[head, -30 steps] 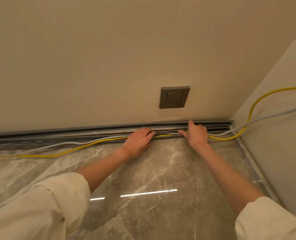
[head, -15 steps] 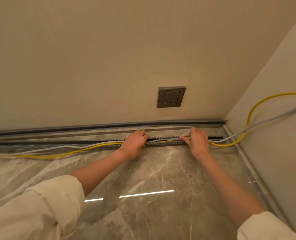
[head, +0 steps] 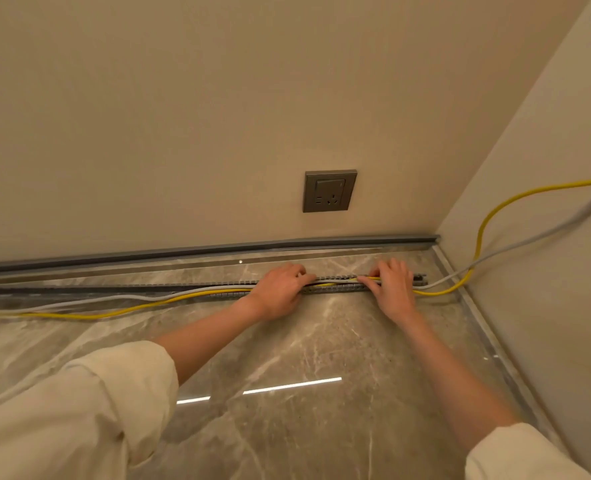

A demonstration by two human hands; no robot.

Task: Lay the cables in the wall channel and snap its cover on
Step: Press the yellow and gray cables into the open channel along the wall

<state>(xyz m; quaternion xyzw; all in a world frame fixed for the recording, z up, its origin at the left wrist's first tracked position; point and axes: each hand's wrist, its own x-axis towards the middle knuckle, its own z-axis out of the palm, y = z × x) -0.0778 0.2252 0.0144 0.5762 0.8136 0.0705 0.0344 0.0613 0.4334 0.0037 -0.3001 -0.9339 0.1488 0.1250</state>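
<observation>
Both hands press the cables into the slotted channel (head: pixel 217 287) lying on the floor (head: pixel 321 341) near the wall. The left hand (head: pixel 280 289) and right hand (head: pixel 392 289) curl over the yellow cable (head: pixel 114 311) and grey cable (head: pixel 114 298). To the left both cables still lie outside; no cover is fitted.

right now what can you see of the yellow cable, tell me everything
The yellow cable is thin, round and looks plastic-sheathed. From the left edge it lies loose on the marble floor, beside a grey cable, then rises into the slotted grey channel near the left hand. Between the hands it sits in the channel; the right hand pinches it there. Past the channel's right end it loops on the floor at the corner, then climbs up along the side wall out of frame.
</observation>
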